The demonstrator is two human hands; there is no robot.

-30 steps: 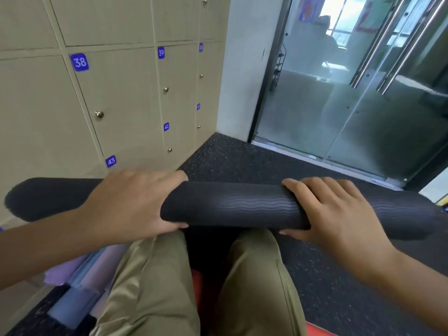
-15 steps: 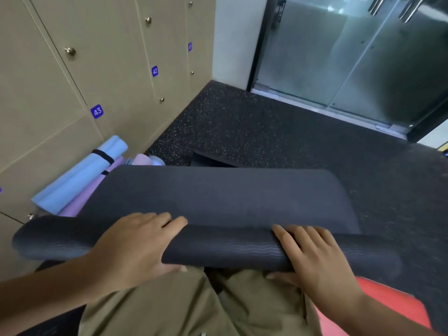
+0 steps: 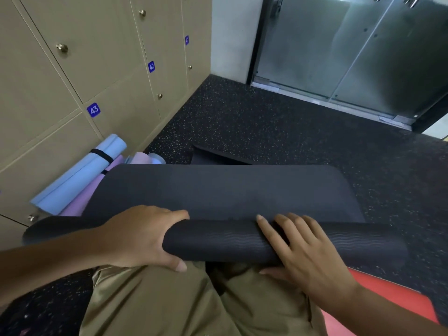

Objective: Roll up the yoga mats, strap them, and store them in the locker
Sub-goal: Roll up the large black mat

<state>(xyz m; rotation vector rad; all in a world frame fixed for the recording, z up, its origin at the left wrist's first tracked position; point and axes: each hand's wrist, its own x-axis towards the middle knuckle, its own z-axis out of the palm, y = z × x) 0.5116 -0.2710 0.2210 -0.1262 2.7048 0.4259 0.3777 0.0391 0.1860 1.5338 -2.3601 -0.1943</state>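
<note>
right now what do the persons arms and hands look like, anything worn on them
Both forearms are bare, with no sleeves in view. The left hand and the right hand wear no gloves, rings, watch or bands that show. Short plain fingernails. Olive-khaki trousers cover the legs below.

We've got both forearms reaching in from the near edge. Our left hand (image 3: 143, 238) wraps over the roll, thumb tucked underneath on the near side. Our right hand (image 3: 308, 253) curls over it too, fingers (image 3: 271, 230) spread and pointing far-left, thumb beneath.
</note>
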